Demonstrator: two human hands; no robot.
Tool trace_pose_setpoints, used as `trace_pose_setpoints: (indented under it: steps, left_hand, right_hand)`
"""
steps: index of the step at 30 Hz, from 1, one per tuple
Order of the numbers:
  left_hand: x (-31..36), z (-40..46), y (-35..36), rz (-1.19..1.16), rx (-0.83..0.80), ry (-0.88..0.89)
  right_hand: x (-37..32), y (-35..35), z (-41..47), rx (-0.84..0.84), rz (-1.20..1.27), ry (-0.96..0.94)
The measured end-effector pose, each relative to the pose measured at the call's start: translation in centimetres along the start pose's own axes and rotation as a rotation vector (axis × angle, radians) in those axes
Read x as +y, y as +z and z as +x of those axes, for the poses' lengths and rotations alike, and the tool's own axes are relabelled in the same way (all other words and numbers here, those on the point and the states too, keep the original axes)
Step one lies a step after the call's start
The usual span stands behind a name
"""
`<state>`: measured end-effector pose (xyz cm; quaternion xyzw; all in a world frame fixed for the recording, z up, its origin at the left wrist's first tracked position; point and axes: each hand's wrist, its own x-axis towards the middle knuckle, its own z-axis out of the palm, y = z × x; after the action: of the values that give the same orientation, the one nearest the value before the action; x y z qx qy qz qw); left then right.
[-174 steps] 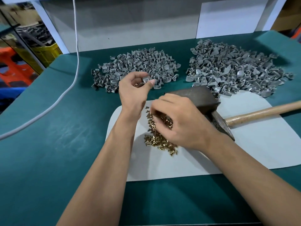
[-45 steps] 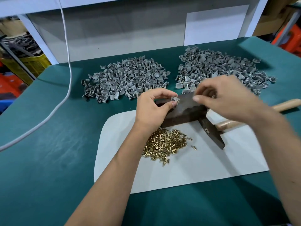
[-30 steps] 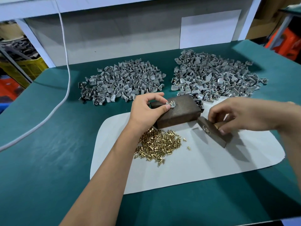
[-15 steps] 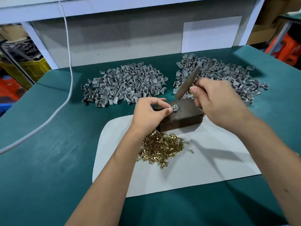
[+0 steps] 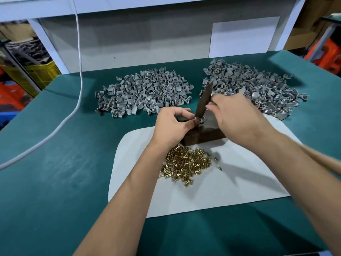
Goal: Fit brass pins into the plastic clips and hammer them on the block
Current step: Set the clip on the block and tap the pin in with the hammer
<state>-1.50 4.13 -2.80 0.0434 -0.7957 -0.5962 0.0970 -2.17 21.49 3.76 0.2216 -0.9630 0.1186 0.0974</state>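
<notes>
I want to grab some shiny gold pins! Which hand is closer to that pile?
Left. The left hand is just above the brass pin pile, pinching a clip on the block. The right hand grips the hammer, farther up and right.

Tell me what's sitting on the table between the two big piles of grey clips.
Nothing: in the head view a bare strip of green table separates the left clip pile from the right clip pile. The raised hammer head only overlaps it visually.

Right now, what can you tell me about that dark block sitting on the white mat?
The dark brown rectangular block looks like worn metal, though I cannot be sure. It lies flat at the far edge of the white mat, behind the heap of brass pins. The left hand pinches a small grey clip on its top; the hammer head meets that clip.
</notes>
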Motion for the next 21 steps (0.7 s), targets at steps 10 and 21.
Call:
trace_pose_setpoints:
  steps: [10,21]
  left_hand:
    - [0.0,-0.1,-0.1,0.000,-0.002,0.015]
    - [0.3,-0.3,-0.1,-0.011,-0.003,0.006]
  right_hand:
    - [0.2,-0.5,-0.3,-0.032,0.028,0.006]
    - [0.5,-0.8,0.1,0.038,-0.057,-0.041]
